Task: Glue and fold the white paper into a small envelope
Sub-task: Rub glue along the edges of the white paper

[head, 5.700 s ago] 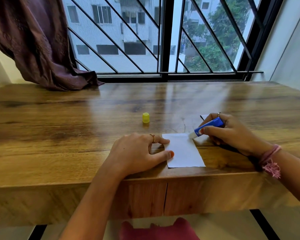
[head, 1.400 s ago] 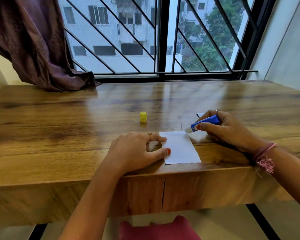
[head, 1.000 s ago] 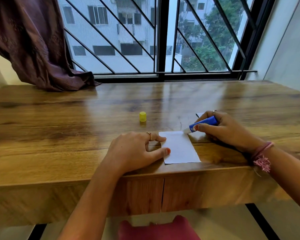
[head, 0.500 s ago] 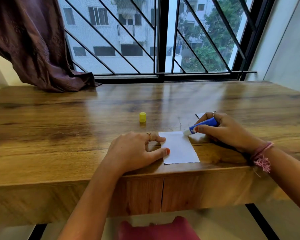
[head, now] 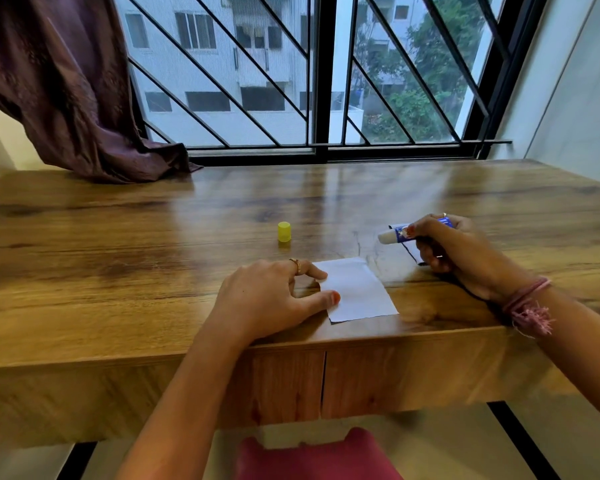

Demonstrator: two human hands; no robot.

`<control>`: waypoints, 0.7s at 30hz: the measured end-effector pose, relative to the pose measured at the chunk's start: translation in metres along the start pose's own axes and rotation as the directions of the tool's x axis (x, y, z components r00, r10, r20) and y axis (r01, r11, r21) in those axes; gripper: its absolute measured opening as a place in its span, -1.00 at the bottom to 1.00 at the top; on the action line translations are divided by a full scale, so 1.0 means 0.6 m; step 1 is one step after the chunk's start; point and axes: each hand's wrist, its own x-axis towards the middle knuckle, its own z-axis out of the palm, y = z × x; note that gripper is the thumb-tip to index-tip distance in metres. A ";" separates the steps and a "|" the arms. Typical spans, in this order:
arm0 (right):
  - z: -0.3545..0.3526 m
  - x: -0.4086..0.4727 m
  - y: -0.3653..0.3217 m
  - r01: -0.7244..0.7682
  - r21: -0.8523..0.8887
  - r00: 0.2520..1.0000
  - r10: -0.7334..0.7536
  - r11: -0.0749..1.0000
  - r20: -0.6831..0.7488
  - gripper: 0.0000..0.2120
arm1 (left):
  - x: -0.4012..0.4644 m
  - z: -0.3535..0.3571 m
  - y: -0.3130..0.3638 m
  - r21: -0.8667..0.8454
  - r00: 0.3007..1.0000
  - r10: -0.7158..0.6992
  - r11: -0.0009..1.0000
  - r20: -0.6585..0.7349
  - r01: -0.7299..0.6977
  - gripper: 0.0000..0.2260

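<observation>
The right hand (head: 454, 251), fingers pinching the blue glue tube (head: 413, 232), is lifting away from the small white paper rectangle (head: 357, 289), which the left hand's (head: 267, 299) spread fingers are pressing onto the wooden surface (head: 153, 254), suggesting gluing is done and folding comes next.

Glossy wood table (head: 153, 244), matt white paper (head: 359, 292)

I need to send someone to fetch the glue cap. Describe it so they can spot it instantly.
Start at the wooden desk under the barred window. The cap stands upright on the bare wood, farther from the front edge than the left hand and the white paper. It is the only yellow thing there, a small cylinder standing alone, touching nothing.
</observation>
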 end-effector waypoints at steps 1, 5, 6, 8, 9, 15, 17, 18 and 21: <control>0.000 0.001 0.001 0.003 0.008 1.000 -0.003 1.000 -0.004 -0.90 | -0.001 0.002 0.002 0.005 1.000 -0.014 1.000 -0.005 0.014 -0.59; 0.001 0.003 0.002 0.002 0.003 1.000 -0.002 1.000 0.019 -0.90 | -0.004 0.011 0.011 0.047 0.996 -0.064 0.997 -0.055 0.067 -0.58; 0.002 0.003 0.002 -0.002 -0.001 1.000 0.002 1.000 0.024 -0.89 | -0.004 0.012 0.013 0.049 0.995 -0.069 0.996 -0.069 0.072 -0.58; 0.002 0.001 0.000 -0.009 -0.012 1.000 0.009 1.000 0.029 -0.86 | -0.005 0.014 0.014 0.050 0.993 -0.075 0.996 -0.090 0.079 -0.58; 0.002 -0.001 -0.002 -0.010 -0.012 0.999 0.010 1.000 0.031 -0.86 | -0.006 0.014 0.015 0.051 0.992 -0.076 0.995 -0.100 0.082 -0.57; 0.008 -0.019 -0.016 -0.011 0.113 1.000 0.012 0.994 -0.008 -0.83 | -0.013 0.010 0.014 -0.083 0.985 -0.049 0.996 -0.166 0.036 -0.71; 0.011 -0.032 -0.025 -0.013 0.121 1.000 0.016 0.993 -0.024 -0.83 | -0.015 0.007 0.015 -0.174 0.982 0.019 0.983 -0.190 -0.053 -0.78; 0.012 -0.039 -0.028 -0.012 0.119 1.000 0.015 0.993 -0.026 -0.83 | -0.017 0.006 0.016 -0.201 0.978 0.058 0.975 -0.201 -0.099 -0.80; 0.019 -0.065 -0.033 -0.020 0.170 1.000 0.022 0.985 -0.011 -0.73 | -0.022 0.005 0.017 -0.247 0.976 0.146 0.952 -0.159 -0.183 -0.75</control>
